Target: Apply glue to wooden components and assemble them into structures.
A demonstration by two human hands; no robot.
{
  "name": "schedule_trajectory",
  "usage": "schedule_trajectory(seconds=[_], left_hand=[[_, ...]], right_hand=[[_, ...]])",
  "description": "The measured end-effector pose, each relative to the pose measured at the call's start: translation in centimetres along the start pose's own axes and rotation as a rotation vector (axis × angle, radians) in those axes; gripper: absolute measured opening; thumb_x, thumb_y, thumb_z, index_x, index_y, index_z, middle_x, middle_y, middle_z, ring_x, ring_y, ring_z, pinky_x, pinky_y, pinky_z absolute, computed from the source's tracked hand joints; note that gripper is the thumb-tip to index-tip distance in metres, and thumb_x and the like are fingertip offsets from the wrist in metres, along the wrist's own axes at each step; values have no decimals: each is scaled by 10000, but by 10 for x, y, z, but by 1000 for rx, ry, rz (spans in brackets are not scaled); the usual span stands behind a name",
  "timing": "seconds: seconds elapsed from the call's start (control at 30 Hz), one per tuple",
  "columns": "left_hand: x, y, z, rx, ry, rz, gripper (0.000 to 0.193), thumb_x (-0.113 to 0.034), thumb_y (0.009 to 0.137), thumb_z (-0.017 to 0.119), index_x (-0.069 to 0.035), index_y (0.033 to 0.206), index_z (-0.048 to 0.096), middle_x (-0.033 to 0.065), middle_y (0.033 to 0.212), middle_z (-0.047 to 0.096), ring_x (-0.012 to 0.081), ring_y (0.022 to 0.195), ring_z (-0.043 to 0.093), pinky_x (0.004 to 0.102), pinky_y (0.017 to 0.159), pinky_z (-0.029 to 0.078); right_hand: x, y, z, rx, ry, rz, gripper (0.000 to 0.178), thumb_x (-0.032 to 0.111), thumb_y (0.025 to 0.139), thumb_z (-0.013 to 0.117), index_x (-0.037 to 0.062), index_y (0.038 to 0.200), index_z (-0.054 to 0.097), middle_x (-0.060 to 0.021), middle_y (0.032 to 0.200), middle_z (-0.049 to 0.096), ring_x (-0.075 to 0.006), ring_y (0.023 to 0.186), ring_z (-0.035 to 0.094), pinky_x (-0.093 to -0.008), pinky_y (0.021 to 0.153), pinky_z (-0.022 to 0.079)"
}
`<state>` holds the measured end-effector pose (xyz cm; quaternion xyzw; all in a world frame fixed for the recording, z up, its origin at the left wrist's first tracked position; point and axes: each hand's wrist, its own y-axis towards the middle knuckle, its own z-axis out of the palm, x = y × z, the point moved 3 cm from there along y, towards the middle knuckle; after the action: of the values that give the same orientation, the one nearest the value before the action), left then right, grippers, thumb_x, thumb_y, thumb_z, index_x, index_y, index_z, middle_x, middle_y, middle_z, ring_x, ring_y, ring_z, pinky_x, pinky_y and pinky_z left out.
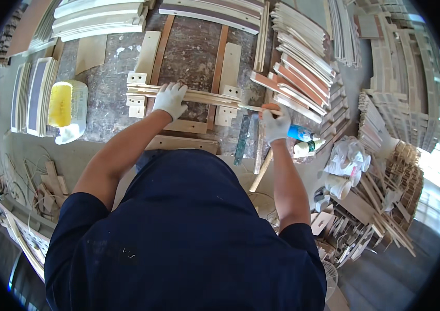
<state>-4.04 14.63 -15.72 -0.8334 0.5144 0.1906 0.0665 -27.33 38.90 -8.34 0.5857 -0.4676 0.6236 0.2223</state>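
Long thin wooden strips (204, 97) lie across the workbench, running between two drilled wooden blocks, the left block (137, 78) and the right block (232, 92). My left hand (170, 100), in a white glove, is closed over the strips near the left block. At their right end, my gloved right hand (275, 124) grips a thin stick-like wooden tool (256, 108). The tool's pale tip points left and meets the strip end; its exact kind is too small to make out. Below that hand lie a wooden handle (261, 171) and a dark green bar (242, 140).
Stacked wooden slats (303, 62) stand to the right, with more curved pieces (98, 18) at the far left. A clear plastic container (78, 106) with a yellow block (60, 103) sits left. A blue bottle (300, 132) lies by my right hand. Scrap wood (349, 233) covers the floor.
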Motion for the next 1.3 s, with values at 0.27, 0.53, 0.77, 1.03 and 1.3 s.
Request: schedule_trajectory(seconds=[0.27, 0.53, 0.77, 1.03, 1.3], left_hand=[[0, 4, 7, 106, 166, -30, 456, -193, 755, 677, -95, 1187, 567, 88, 1244, 606, 274, 1160, 559, 379, 1027, 382], [5, 2, 15, -15, 171, 21, 367, -150, 750, 660, -107, 1107, 588, 89, 1110, 643, 272, 1063, 584, 384, 967, 409], [9, 5, 15, 21, 151, 40, 338, -145, 757, 654, -108, 1087, 589, 84, 1098, 644, 270, 1057, 587, 389, 970, 410], [9, 7, 12, 72, 148, 18, 329, -144, 754, 660, -110, 1073, 590, 80, 1059, 652, 270, 1027, 599, 385, 947, 417], [4, 3, 15, 32, 156, 33, 319, -140, 754, 663, -114, 1063, 592, 76, 1020, 659, 271, 992, 609, 385, 928, 421]], right_hand=[[-43, 4, 29, 27, -358, -314, 125, 23, 756, 642, 18, 876, 680, -32, 772, 666, -113, 634, 568, -208, 609, 462], [-15, 16, -3, 63, -435, -383, 153, 17, 738, 633, 35, 876, 695, -26, 730, 659, -132, 593, 538, -214, 584, 442], [-13, 9, 24, 93, -488, -287, 174, 69, 753, 642, 22, 906, 710, -54, 785, 691, -139, 622, 579, -236, 617, 483], [11, 14, 17, 94, -544, -321, 148, 78, 744, 638, 28, 873, 691, -41, 716, 670, -155, 598, 574, -261, 594, 474], [-33, 21, 26, 136, -587, -408, 119, 89, 744, 642, 31, 842, 676, -50, 702, 659, -155, 587, 565, -272, 572, 463]])
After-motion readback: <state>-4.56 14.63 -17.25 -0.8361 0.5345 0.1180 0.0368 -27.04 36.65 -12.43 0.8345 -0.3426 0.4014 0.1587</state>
